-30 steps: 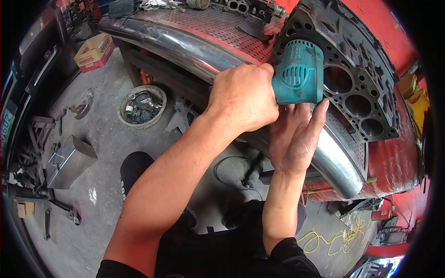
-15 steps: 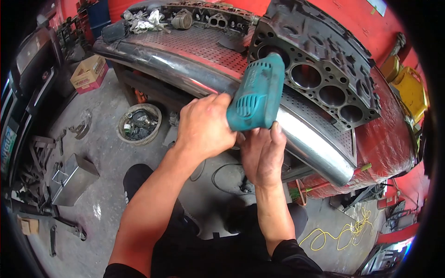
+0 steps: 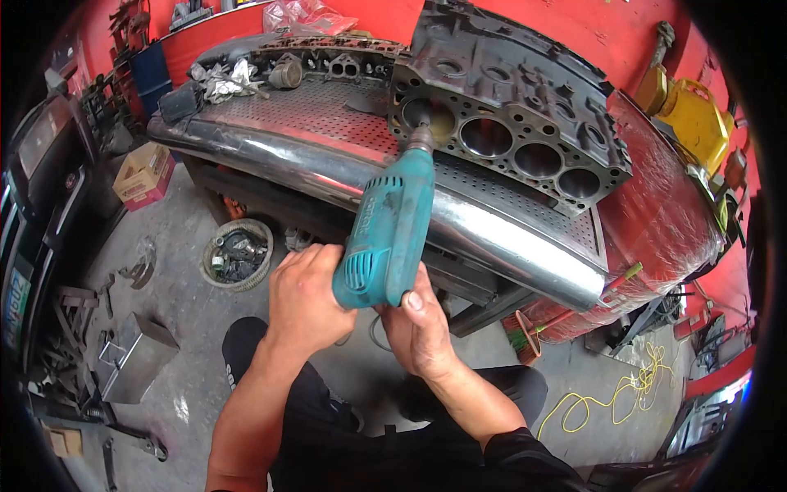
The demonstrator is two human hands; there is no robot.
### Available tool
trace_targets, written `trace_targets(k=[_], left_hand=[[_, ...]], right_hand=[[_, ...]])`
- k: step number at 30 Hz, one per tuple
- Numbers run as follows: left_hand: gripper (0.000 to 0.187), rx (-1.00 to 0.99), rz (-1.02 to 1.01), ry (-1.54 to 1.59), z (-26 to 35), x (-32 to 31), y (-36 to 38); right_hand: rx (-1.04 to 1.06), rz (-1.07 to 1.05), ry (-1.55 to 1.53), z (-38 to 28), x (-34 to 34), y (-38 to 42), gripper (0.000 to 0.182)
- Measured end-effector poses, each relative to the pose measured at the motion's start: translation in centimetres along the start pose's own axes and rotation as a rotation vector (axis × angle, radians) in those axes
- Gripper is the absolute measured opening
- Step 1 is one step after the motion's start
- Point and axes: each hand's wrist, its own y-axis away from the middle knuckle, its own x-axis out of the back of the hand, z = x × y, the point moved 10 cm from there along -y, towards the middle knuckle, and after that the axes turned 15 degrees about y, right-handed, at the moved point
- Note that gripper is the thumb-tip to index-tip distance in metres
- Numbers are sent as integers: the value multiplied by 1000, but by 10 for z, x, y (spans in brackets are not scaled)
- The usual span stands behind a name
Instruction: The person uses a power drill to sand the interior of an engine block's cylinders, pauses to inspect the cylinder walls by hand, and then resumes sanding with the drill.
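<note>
A teal power drill (image 3: 389, 217) is gripped between both my hands, its nose pointing away from me. My left hand (image 3: 310, 297) wraps its rear from the left. My right hand (image 3: 420, 326) closes around its underside, thumb up against the back of the housing; those fingers are partly hidden. Ahead of the drill lies a grey engine block (image 3: 525, 94) with a row of several round cylinder bores facing me. The drill's metal chuck (image 3: 420, 138) is at the leftmost bore (image 3: 420, 112), where a blurred yellowish attachment shows at the opening.
The block rests on a perforated metal bench (image 3: 307, 115) with a rounded chrome front edge (image 3: 525, 246). A cylinder head (image 3: 344, 51) lies behind. On the floor are a basket of parts (image 3: 234, 283), a cardboard box (image 3: 146, 176), a metal container (image 3: 139, 361) and a yellow cord (image 3: 611, 402).
My hands and the drill have drawn back toward me and left, so the chuck and attachment now show at the bore. The view has also shifted.
</note>
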Motion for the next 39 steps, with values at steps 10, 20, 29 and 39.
trace_targets(k=[10,20,29,39], left_hand=[[33,11,-25,-21,4,11,19],[30,7,-1,23,-3,1,-1],[31,53,-5,31,-17,-18,-35],[37,103,5,24,-33,-38,-67]], right_hand=[[-46,-34,-27,11,-17,23,92],[7,19,-9,4,-5,2,86],[50,21,-48,-10,9,-30,83],[102,112,-22,-17,30,-63,67]])
